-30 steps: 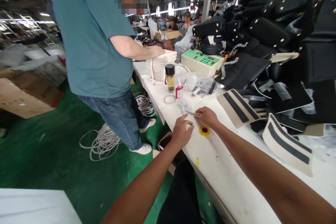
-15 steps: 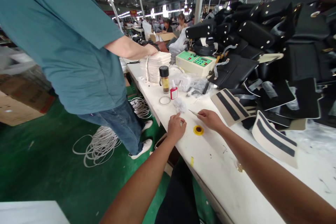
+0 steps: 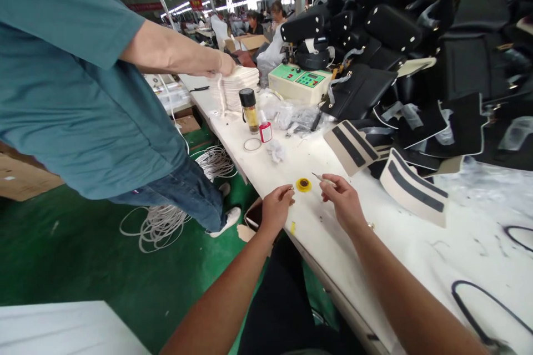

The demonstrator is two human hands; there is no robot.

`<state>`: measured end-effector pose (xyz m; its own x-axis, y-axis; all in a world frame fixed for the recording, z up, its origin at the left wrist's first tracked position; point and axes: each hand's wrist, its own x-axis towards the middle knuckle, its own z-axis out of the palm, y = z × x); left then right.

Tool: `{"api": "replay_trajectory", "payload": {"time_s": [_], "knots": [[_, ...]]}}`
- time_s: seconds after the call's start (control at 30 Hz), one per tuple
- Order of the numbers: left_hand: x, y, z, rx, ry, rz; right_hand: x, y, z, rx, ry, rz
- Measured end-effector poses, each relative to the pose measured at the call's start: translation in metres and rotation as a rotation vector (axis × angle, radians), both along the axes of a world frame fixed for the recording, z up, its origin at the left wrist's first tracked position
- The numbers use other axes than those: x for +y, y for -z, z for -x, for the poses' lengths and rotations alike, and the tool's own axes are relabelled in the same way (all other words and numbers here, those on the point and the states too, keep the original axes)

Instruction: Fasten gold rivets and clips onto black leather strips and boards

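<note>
Above the near edge of the white table, my left hand is closed in a pinch. Something small and shiny shows at its fingertips, too small to name. My right hand grips a thin pointed tool with a pale handle and a dark, fine tip aimed left. Between the hands lies a round yellow dish with a dark brown centre, touched by neither. Farther up the table are a crumpled clear plastic piece, a red bottle with a white label and a thin ring.
A black-capped jar stands behind the red bottle. Beyond sits a control box. Black bags pile up at right, near striped beige panels. A co-worker in a teal shirt touches a white stack. Coiled cord lies on the floor.
My right hand has drawn back toward me with the pointed tool, away from the yellow dish. My left hand stays pinched near the table edge. The view has shifted a little; the co-worker's arm reaches farther across.
</note>
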<state>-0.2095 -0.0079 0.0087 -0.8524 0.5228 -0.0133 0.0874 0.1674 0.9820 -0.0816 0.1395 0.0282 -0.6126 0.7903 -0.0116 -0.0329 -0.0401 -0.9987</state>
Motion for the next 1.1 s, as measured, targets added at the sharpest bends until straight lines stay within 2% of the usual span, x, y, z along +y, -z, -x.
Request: {"api": "replay_trajectory", "payload": {"time_s": [0.17,0.33,0.4,0.53,0.8,1.1], "knots": [[0.002,-0.001,-0.001,-0.01,0.013,0.019,-0.006,0.009,0.008,-0.135,-0.003,-0.08],[0.005,-0.002,-0.001,0.114,0.091,0.059,-0.006,0.022,0.015,-0.198,0.043,-0.127],[0.008,0.0,-0.005,0.198,0.109,0.071,-0.005,0.028,0.017,-0.198,0.05,-0.174],[0.014,0.005,-0.014,0.516,0.105,0.131,-0.004,0.036,0.017,-0.193,0.054,-0.288],[0.012,0.009,-0.017,0.745,0.067,0.279,-0.006,0.033,0.016,-0.179,0.031,-0.309],[0.013,0.01,-0.018,0.779,0.071,0.327,-0.004,0.028,0.015,-0.196,0.015,-0.292]]}}
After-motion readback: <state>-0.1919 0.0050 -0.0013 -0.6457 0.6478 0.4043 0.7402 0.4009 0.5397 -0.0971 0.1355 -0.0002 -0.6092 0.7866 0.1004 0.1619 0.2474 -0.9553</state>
